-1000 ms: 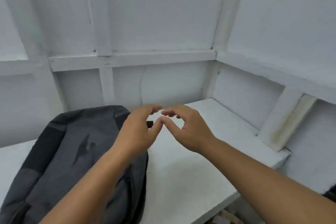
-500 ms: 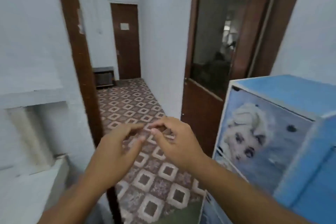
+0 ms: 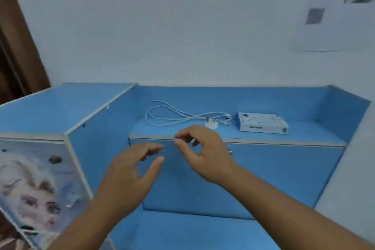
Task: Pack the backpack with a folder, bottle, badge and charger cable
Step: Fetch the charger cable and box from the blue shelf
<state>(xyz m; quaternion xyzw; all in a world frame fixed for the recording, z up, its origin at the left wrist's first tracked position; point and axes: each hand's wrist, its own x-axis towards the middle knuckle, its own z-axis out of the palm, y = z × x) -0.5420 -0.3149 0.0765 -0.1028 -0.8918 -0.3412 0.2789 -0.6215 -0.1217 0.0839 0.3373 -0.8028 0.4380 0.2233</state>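
A white charger cable (image 3: 172, 114) lies in loose loops on the blue cabinet shelf (image 3: 304, 134), joined to a white plug (image 3: 211, 123). My right hand (image 3: 205, 152) hovers just in front of the shelf edge, below the plug, fingers loosely curled and holding nothing. My left hand (image 3: 132, 170) is lower and to the left, fingers relaxed and spread, empty. The backpack, folder, bottle and badge are out of view.
A white box (image 3: 262, 123) lies on the shelf right of the plug. A taller blue cabinet (image 3: 60, 105) with a picture on its front stands at left. White wall behind with papers (image 3: 332, 10) at upper right; a brown door frame (image 3: 18, 46) at far left.
The view has swung right, from the backpack on the white ledge, past the hallway, to the blue cabinet. Both hands stay raised in front and have drawn slightly apart.
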